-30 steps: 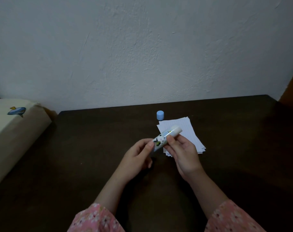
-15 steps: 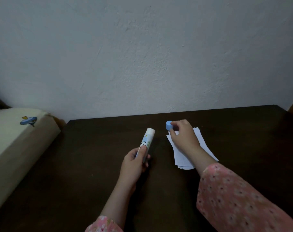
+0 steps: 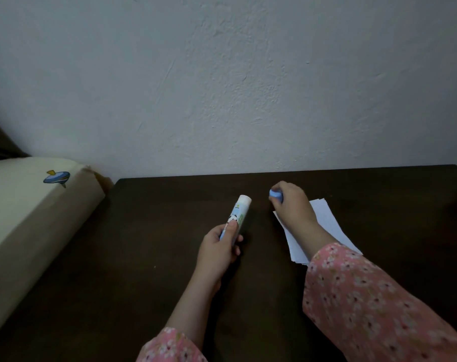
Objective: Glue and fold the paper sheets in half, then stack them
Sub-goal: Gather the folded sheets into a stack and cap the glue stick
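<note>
The person's left hand [image 3: 218,246] is gripping the lower end of a glue stick [image 3: 236,216], its fingers wrapped round the barrel so that the pale uncapped top is pointing up and away over the dark worktop [image 3: 154,257]. Held by the base like this, the tip is staying clear of the wood and of the paper, probably so that no glue is smearing where it is not wanted. The right hand [image 3: 291,205] is reaching across the stack of white paper sheets [image 3: 329,226] and its fingers are pinching the small blue cap [image 3: 275,194] at the far corner of that stack; whether the cap is resting on the worktop or lifted just off it cannot be told. With cap in one hand and open stick in the other, the person seems to be about to bring the two together, though that is only a guess. The sheets are lying flat and unfolded, slightly fanned, under the right forearm and its pink floral sleeve [image 3: 374,309]. There are no containers in view; a cream cushion [image 3: 26,210] with a small blue print is lying to the left of the worktop
</note>
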`<control>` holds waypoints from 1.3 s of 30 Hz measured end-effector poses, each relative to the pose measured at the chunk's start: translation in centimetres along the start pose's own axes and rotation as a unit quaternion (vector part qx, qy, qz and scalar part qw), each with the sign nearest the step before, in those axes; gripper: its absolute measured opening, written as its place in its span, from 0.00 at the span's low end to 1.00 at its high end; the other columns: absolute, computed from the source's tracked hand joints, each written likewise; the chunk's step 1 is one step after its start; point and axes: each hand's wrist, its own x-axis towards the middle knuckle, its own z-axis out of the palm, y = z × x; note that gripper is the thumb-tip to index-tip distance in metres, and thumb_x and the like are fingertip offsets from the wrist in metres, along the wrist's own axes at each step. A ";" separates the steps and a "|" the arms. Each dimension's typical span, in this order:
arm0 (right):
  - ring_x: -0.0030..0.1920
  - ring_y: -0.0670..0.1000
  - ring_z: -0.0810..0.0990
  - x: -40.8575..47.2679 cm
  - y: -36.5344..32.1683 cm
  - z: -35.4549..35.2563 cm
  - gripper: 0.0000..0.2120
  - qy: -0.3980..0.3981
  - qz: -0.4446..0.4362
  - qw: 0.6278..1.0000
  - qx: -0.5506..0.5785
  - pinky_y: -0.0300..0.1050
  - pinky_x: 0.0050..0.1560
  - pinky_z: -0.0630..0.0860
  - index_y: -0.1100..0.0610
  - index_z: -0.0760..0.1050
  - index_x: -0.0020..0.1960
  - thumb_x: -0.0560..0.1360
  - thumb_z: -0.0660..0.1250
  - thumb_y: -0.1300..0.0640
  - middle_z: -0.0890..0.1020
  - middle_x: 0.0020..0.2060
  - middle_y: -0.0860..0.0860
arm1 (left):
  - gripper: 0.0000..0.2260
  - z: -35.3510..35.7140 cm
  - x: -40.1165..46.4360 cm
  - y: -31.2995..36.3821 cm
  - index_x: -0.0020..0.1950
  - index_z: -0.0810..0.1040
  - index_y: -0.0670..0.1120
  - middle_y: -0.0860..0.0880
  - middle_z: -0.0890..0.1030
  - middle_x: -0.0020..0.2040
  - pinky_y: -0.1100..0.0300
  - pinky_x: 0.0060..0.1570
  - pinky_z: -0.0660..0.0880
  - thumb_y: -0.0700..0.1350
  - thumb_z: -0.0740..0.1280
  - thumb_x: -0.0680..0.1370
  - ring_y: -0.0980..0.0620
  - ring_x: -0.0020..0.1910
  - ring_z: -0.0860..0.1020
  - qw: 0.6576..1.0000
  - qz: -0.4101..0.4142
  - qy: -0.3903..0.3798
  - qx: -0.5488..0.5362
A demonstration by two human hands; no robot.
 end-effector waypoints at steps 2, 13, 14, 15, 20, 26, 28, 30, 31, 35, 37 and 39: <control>0.57 0.48 0.76 -0.8 -0.3 -0.2 0.11 0.019 -0.006 0.993 0.113 0.44 0.57 0.76 0.52 0.75 0.60 0.78 0.66 0.58 0.77 0.55 0.48 | 0.14 0.0 -0.1 0.0 0.52 0.79 0.47 0.50 0.80 0.38 0.65 0.28 0.68 0.55 0.61 0.80 0.57 0.29 0.72 1.000 0.010 -0.005 -0.006; 0.55 0.43 0.79 -9.5 -0.5 -2.1 0.10 0.059 0.120 0.853 0.505 0.32 0.42 0.77 0.46 0.74 0.59 0.80 0.62 0.56 0.79 0.54 0.42 | 0.09 1.3 -1.8 -0.4 0.50 0.81 0.48 0.48 0.76 0.36 0.66 0.27 0.66 0.52 0.65 0.78 0.57 0.30 0.71 0.997 0.036 -0.059 -0.020; 0.55 0.44 0.79 -9.8 -0.4 -2.2 0.09 0.066 0.124 0.846 0.514 0.33 0.44 0.78 0.46 0.74 0.58 0.80 0.62 0.56 0.79 0.55 0.43 | 0.10 1.4 -2.0 -0.6 0.50 0.81 0.49 0.49 0.75 0.34 0.65 0.27 0.67 0.53 0.65 0.78 0.56 0.29 0.71 0.997 0.042 -0.059 -0.005; 0.56 0.46 0.80 -10.1 -0.4 -2.3 0.09 0.073 0.124 0.839 0.525 0.34 0.45 0.78 0.46 0.75 0.58 0.80 0.62 0.57 0.79 0.55 0.43 | 0.10 1.4 -2.1 -0.7 0.50 0.81 0.49 0.49 0.75 0.33 0.65 0.28 0.67 0.54 0.65 0.77 0.56 0.29 0.71 0.997 0.047 -0.058 0.006; 0.57 0.49 0.80 -10.7 -0.4 -2.5 0.10 0.078 0.104 0.833 0.537 0.33 0.48 0.78 0.42 0.75 0.54 0.79 0.63 0.57 0.79 0.54 0.42 | 0.10 1.5 -2.4 -1.0 0.50 0.81 0.50 0.52 0.76 0.32 0.65 0.29 0.69 0.54 0.66 0.77 0.59 0.29 0.73 0.995 0.066 -0.060 0.034; 0.58 0.49 0.79 -10.7 -0.4 -2.4 0.10 0.077 0.110 0.831 0.539 0.32 0.48 0.78 0.42 0.75 0.54 0.79 0.64 0.57 0.79 0.53 0.41 | 0.09 1.5 -2.2 -1.1 0.48 0.81 0.50 0.54 0.76 0.30 0.64 0.29 0.69 0.53 0.66 0.77 0.59 0.28 0.73 0.995 0.070 -0.057 0.048; 0.57 0.47 0.80 -10.7 -0.3 -2.4 0.10 0.077 0.113 0.831 0.539 0.31 0.47 0.78 0.43 0.75 0.54 0.78 0.64 0.57 0.79 0.52 0.40 | 0.09 1.5 -2.0 -1.1 0.47 0.81 0.49 0.53 0.76 0.30 0.62 0.30 0.69 0.54 0.66 0.77 0.58 0.28 0.73 0.994 0.079 -0.052 0.059; 0.56 0.46 0.80 -10.6 -0.2 -2.4 0.10 0.076 0.114 0.829 0.541 0.32 0.47 0.78 0.43 0.76 0.54 0.78 0.64 0.58 0.79 0.52 0.41 | 0.09 1.6 -2.0 -1.1 0.46 0.81 0.49 0.54 0.75 0.30 0.62 0.29 0.69 0.53 0.66 0.77 0.58 0.28 0.72 0.992 0.088 -0.050 0.071; 0.55 0.46 0.80 -10.6 -0.2 -2.3 0.10 0.070 0.114 0.833 0.537 0.32 0.47 0.78 0.44 0.76 0.54 0.78 0.64 0.58 0.80 0.52 0.41 | 0.09 1.6 -2.1 -1.0 0.46 0.81 0.48 0.54 0.76 0.30 0.63 0.29 0.69 0.53 0.66 0.77 0.59 0.28 0.73 0.991 0.092 -0.050 0.077; 0.56 0.45 0.79 -10.7 -0.1 -2.0 0.10 0.043 0.100 0.850 0.515 0.35 0.49 0.79 0.48 0.76 0.56 0.78 0.64 0.59 0.80 0.53 0.43 | 0.10 1.4 -2.1 -0.9 0.47 0.81 0.48 0.53 0.76 0.31 0.63 0.29 0.69 0.53 0.66 0.78 0.59 0.28 0.73 0.990 0.099 -0.053 0.085; 0.56 0.44 0.79 -10.7 -0.1 -2.1 0.09 0.042 0.097 0.850 0.517 0.34 0.48 0.79 0.47 0.76 0.55 0.78 0.64 0.59 0.80 0.52 0.43 | 0.10 1.4 -2.1 -0.9 0.47 0.81 0.48 0.53 0.76 0.31 0.62 0.30 0.69 0.54 0.66 0.77 0.59 0.28 0.73 0.990 0.092 -0.063 0.082; 0.57 0.43 0.78 -10.8 -0.1 -2.2 0.10 0.037 0.092 0.849 0.520 0.34 0.48 0.79 0.46 0.76 0.55 0.78 0.63 0.59 0.80 0.53 0.44 | 0.11 1.2 -2.1 -0.9 0.48 0.81 0.48 0.53 0.76 0.31 0.62 0.30 0.69 0.54 0.66 0.77 0.58 0.28 0.73 0.990 0.083 -0.082 0.078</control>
